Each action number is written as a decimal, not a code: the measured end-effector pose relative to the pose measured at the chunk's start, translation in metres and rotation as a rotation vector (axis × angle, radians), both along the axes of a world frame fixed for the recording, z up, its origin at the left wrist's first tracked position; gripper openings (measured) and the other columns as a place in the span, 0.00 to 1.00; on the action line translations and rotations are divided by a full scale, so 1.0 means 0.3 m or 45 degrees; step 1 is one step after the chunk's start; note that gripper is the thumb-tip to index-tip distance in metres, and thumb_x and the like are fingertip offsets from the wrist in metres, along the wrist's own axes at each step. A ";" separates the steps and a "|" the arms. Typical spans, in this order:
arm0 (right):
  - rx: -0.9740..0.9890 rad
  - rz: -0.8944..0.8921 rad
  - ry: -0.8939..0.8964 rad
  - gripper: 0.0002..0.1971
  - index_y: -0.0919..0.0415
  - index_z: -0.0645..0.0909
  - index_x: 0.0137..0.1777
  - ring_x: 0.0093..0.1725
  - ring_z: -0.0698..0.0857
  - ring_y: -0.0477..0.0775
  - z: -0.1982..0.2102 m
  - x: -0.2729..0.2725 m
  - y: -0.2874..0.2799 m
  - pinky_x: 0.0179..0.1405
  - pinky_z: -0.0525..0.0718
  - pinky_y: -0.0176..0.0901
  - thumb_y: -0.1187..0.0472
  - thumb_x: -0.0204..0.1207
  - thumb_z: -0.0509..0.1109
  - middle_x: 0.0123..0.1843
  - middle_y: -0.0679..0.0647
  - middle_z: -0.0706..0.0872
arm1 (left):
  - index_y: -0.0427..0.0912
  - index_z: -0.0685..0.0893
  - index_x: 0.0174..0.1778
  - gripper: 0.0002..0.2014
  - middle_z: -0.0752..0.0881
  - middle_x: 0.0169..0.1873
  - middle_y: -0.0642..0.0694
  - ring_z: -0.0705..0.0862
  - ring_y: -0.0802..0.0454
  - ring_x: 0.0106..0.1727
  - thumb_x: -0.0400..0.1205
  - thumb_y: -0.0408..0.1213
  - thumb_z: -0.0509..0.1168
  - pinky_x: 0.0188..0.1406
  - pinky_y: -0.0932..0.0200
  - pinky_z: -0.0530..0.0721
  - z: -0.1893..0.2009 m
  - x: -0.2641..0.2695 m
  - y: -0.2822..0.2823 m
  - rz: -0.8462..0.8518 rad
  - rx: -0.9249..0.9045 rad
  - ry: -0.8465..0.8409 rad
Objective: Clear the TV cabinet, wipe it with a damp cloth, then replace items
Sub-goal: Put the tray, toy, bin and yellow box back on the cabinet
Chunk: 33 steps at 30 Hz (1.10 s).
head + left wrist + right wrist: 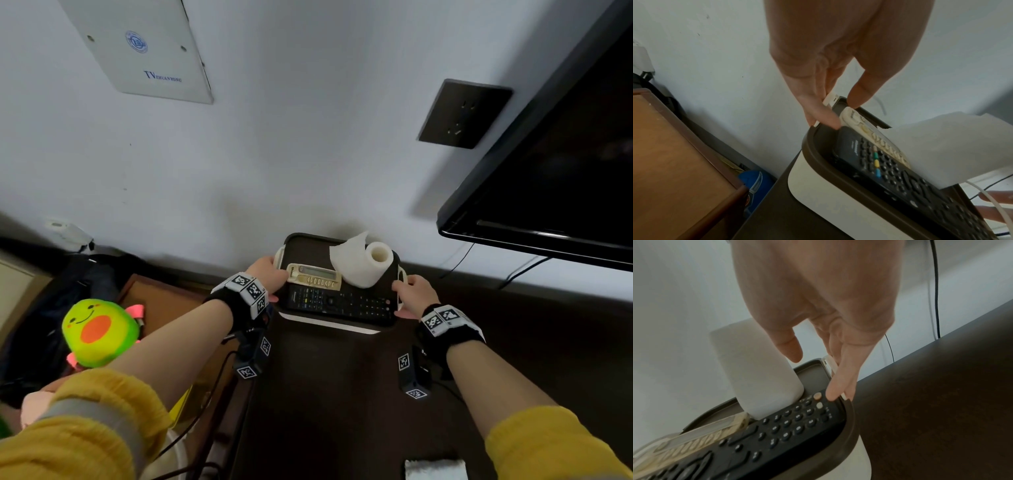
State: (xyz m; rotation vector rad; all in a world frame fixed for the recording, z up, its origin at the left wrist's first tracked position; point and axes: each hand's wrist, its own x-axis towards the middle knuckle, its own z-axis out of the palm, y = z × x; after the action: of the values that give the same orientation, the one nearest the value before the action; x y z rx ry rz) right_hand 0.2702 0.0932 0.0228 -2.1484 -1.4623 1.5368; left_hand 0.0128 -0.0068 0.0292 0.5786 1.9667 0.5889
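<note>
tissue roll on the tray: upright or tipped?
Upright. The tissue roll stands on end in the tray, hollow core facing up, a loose sheet peeling off.

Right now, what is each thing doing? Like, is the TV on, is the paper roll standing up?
Tray: held at both side handles, against the wall on the cabinet.
Left hand: fingers curled on the left handle.
Right hand: fingers curled on the right handle.
Tissue roll: in the tray, a loose sheet hanging off.
Black remote: flat in the tray.
Beige remote: flat, behind the black one.
TV: screen dark.
Wall socket: nothing plugged in.
</note>
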 end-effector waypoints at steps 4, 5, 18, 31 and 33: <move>-0.015 0.046 0.043 0.21 0.60 0.72 0.70 0.62 0.78 0.60 0.004 -0.023 0.007 0.48 0.86 0.51 0.62 0.77 0.65 0.63 0.59 0.77 | 0.38 0.75 0.66 0.18 0.81 0.57 0.39 0.80 0.42 0.51 0.79 0.30 0.60 0.22 0.58 0.83 -0.010 -0.022 0.001 -0.049 -0.012 0.057; -0.016 0.073 0.028 0.20 0.59 0.72 0.70 0.62 0.78 0.60 0.003 -0.026 0.006 0.49 0.86 0.51 0.62 0.77 0.65 0.63 0.58 0.77 | 0.38 0.75 0.67 0.19 0.81 0.59 0.38 0.81 0.41 0.52 0.78 0.31 0.61 0.22 0.59 0.83 -0.009 -0.025 -0.001 -0.082 -0.025 0.065; -0.151 0.753 -0.724 0.10 0.63 0.77 0.49 0.49 0.85 0.60 0.044 -0.054 -0.202 0.43 0.80 0.44 0.58 0.78 0.60 0.55 0.62 0.85 | 0.37 0.66 0.74 0.28 0.74 0.69 0.34 0.80 0.33 0.62 0.78 0.43 0.62 0.59 0.42 0.83 0.024 -0.149 -0.186 -0.394 -0.107 0.431; -0.190 1.133 -0.315 0.09 0.62 0.79 0.51 0.32 0.79 0.45 0.044 -0.702 -0.776 0.16 0.71 0.26 0.61 0.84 0.58 0.47 0.55 0.84 | 0.40 0.72 0.70 0.21 0.82 0.64 0.38 0.81 0.38 0.64 0.80 0.40 0.61 0.62 0.53 0.79 0.013 -0.617 -0.822 -0.273 -0.137 0.476; -0.169 1.235 -0.274 0.13 0.65 0.82 0.56 0.36 0.82 0.49 0.015 -0.813 -0.875 0.25 0.76 0.30 0.58 0.83 0.58 0.51 0.57 0.87 | 0.40 0.77 0.59 0.13 0.86 0.55 0.38 0.84 0.37 0.58 0.81 0.39 0.60 0.52 0.53 0.81 0.005 -0.712 -0.935 -0.231 -0.168 0.456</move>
State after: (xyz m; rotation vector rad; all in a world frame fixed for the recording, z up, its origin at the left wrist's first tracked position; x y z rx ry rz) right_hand 0.0264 -0.1693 0.0274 -1.7529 -2.8074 1.6639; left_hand -0.2007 -0.2873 0.0306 0.8127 2.2352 0.2507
